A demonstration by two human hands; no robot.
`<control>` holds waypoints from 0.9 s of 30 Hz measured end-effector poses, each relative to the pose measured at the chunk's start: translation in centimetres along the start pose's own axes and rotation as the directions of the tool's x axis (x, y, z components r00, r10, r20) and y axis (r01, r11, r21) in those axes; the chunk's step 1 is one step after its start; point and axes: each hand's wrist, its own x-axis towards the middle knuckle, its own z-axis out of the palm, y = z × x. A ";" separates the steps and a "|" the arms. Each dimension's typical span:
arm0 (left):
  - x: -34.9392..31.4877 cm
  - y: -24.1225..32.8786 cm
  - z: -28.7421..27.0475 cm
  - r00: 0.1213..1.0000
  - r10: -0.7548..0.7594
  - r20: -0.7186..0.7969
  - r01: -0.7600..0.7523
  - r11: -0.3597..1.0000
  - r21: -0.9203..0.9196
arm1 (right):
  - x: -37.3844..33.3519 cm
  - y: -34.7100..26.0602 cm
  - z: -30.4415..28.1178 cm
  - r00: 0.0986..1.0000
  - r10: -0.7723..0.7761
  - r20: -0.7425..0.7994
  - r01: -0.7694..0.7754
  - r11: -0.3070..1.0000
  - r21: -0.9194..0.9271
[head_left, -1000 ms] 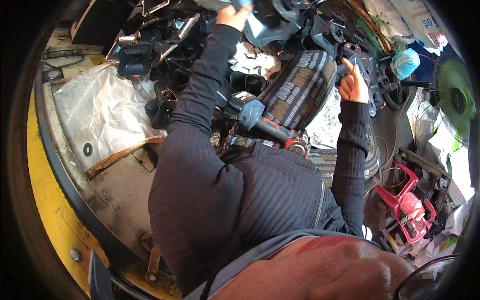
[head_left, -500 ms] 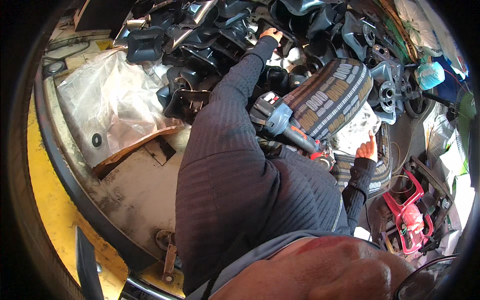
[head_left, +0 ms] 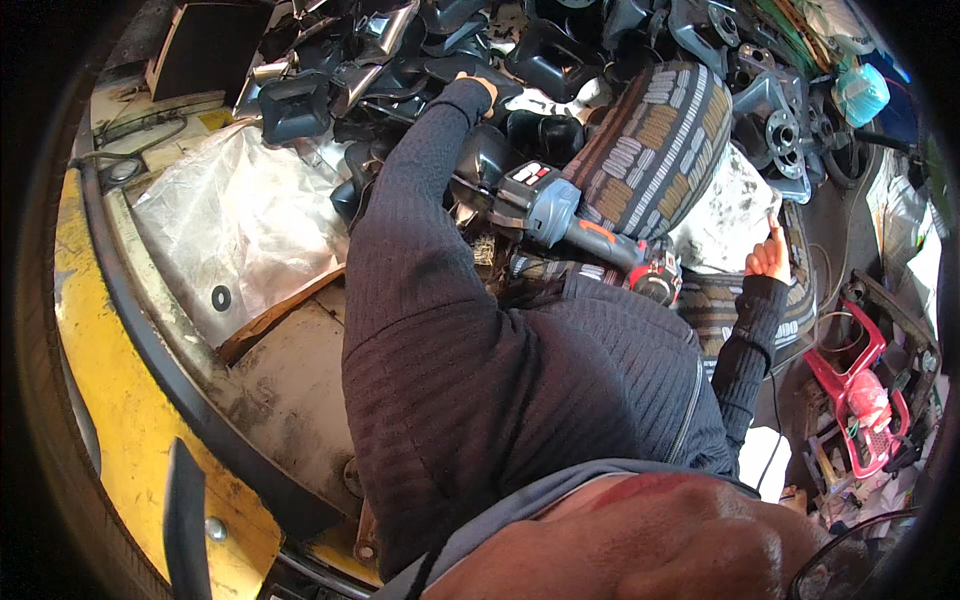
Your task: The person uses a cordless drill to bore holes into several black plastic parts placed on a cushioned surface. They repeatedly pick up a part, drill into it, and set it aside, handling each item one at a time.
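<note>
My left hand (head_left: 481, 91) reaches into a heap of black moulded parts at the far side. Its fingers are curled over the edge of one black moulded part (head_left: 505, 84), partly hidden by the sleeve and the part. To the right, my right hand (head_left: 768, 254) has its index finger stretched out beside a whitish, stained sheet (head_left: 725, 215), the other fingers bent, with nothing visible in it. Between my arms lies a cordless power tool (head_left: 590, 236) with a grey body and red-and-black head. It rests against a patterned brown-and-grey cushion (head_left: 655, 140).
Grey metal parts with round hubs (head_left: 775, 125) are piled at the far right. Clear plastic sheeting (head_left: 240, 215) with a black ring (head_left: 221, 298) lies left. A yellow curved edge (head_left: 110, 350) borders that side. A red plastic frame (head_left: 865, 400) lies among clutter at right.
My left hand has moved left and slightly nearer across the heap, its elbow bending more. My right hand keeps its pointing pose. The whole view has shifted slightly.
</note>
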 end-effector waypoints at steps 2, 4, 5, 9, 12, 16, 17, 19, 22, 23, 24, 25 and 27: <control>-0.3 -0.7 -0.2 0.997 -0.016 -0.075 0.021 0.998 0.064 | 0.0 -0.3 -0.4 0.999 0.022 -0.024 -0.020 0.998 0.066; -1.1 -1.4 -0.8 0.982 -0.067 -0.174 0.080 0.994 0.070 | -0.1 -0.4 -1.6 1.000 0.011 -0.001 -0.011 0.997 0.081; -1.9 -2.0 -1.3 0.967 -0.105 -0.233 0.127 0.988 0.083 | -0.1 -0.4 -2.3 1.000 0.002 -0.009 -0.001 0.996 0.092; -8.0 -4.8 -5.9 0.729 -0.510 -0.456 0.385 0.857 -0.342 | 0.3 -0.5 -6.8 0.998 -0.029 -0.051 0.037 0.985 0.166; -14.1 -5.1 -11.5 0.379 -0.519 -0.766 0.042 0.836 -0.547 | 1.6 -0.5 -10.2 0.989 0.014 -0.149 0.043 0.927 0.373; -16.8 1.7 -21.2 0.252 -0.422 -0.871 -0.727 0.511 -0.458 | 3.1 -2.1 -15.6 0.947 -0.268 0.178 0.136 0.836 0.532; -16.2 4.6 -23.7 0.363 -0.347 -0.865 -0.823 0.316 -0.472 | 2.8 -3.3 -17.8 0.865 -0.407 0.293 0.219 0.832 0.510; -13.5 11.8 -27.4 0.497 -0.128 -0.858 -0.864 0.014 -0.503 | 1.6 -6.1 -23.0 0.887 -0.453 0.089 0.360 0.800 0.480; -8.7 22.6 -29.1 0.698 0.231 -0.678 -0.715 0.164 -0.680 | 0.8 -9.0 -30.2 0.685 -0.095 -0.723 0.333 0.923 0.194; -6.9 25.8 -28.5 0.696 0.324 -0.640 -0.705 0.141 -0.695 | -0.5 -7.4 -32.3 0.544 -0.487 -0.683 0.125 0.852 -0.508; -5.1 28.8 -27.9 0.766 0.362 -0.532 -0.627 0.236 -0.743 | -0.5 -5.8 -33.7 0.535 -0.512 -0.672 -0.142 0.729 -0.669; -3.5 31.0 -26.1 0.748 0.399 -0.530 -0.621 0.138 -0.772 | -0.8 -4.1 -34.9 0.557 -0.457 -0.694 -0.320 0.653 -0.686; -0.2 33.7 -24.3 0.811 0.456 -0.365 -0.508 0.241 -0.827 | 0.4 -0.8 -35.9 0.511 -0.154 -0.846 -0.534 0.714 -0.453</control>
